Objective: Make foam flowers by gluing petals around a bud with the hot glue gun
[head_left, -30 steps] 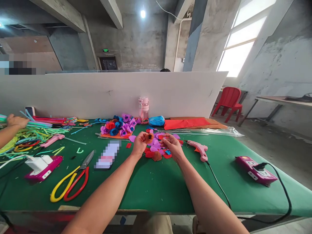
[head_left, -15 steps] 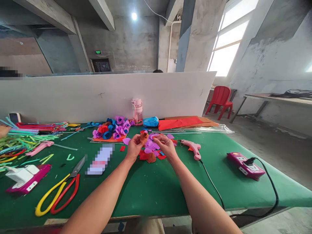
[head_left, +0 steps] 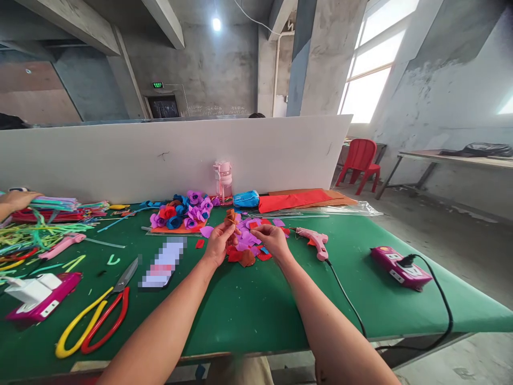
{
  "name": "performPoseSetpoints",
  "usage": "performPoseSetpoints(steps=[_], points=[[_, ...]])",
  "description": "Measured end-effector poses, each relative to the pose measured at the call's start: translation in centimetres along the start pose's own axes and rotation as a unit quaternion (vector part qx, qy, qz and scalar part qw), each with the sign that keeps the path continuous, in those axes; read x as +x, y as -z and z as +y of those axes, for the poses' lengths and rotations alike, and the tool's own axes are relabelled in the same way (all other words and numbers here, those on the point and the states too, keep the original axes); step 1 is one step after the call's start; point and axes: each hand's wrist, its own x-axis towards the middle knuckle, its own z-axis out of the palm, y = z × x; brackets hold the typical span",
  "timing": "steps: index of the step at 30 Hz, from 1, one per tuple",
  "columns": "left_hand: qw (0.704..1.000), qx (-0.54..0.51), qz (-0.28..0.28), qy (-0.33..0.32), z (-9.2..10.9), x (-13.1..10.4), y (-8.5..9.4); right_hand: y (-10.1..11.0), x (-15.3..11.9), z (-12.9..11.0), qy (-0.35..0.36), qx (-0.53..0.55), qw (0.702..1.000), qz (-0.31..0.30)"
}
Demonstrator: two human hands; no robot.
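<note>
Near the middle of the green table, my left hand (head_left: 218, 243) holds a small brown paper flower (head_left: 231, 218) between its fingers. My right hand (head_left: 274, 240) is a little to the right, its thumb and fingertips pinched together at a small red piece (head_left: 254, 225). Beneath and between the hands lie loose purple petals (head_left: 249, 239), with red and brown ones (head_left: 247, 259) nearer me. Finished-looking purple, blue and red paper flowers (head_left: 195, 213) are heaped behind and left of my left hand. A pink glue gun (head_left: 316, 241) rests to the right of my right hand.
Yellow-and-red-handled scissors (head_left: 105, 315), a phone (head_left: 164, 263) and a power strip (head_left: 48, 302) lie left. Another power strip (head_left: 401, 268) sits right, its cable crossing the edge. Behind stand a pink bottle (head_left: 223, 179) and white board (head_left: 256, 155). Another person's hand (head_left: 18, 200) touches coloured stems.
The brown flower has tipped upward and turned in my left hand. The other person's hand has reached further in over the stems at the left. The whole view has shifted slightly.
</note>
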Motion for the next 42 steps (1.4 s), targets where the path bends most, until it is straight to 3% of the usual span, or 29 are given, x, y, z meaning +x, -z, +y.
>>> performPoseSetpoints(steps=[7, 16, 21, 28, 34, 42], points=[[1.0, 0.007, -0.014, 0.006, -0.2, 0.0, 0.1, 0.0, -0.2, -0.5, 0.038, -0.017, 0.998, 0.041], [0.978, 0.171, 0.025, -0.119, -0.9, 0.3, -0.1, -0.2, -0.4, -1.4, -0.004, 0.077, 0.996, -0.047], [0.976, 0.181, 0.028, -0.115, -1.0, 0.3, 0.0, -0.3, -0.5, -1.8, 0.012, 0.129, 0.991, -0.018], [0.978, 0.165, 0.007, -0.129, -1.3, 0.5, 0.1, 0.2, -0.6, -2.2, -0.026, 0.138, 0.99, -0.003], [0.973, 0.173, 0.01, -0.152, -1.0, 0.3, 0.1, 0.0, -0.7, -2.2, -0.043, 0.161, 0.985, -0.036], [0.974, 0.192, 0.028, -0.117, -0.9, 0.1, -0.1, -0.2, -0.6, -1.9, 0.015, 0.089, 0.995, -0.033]])
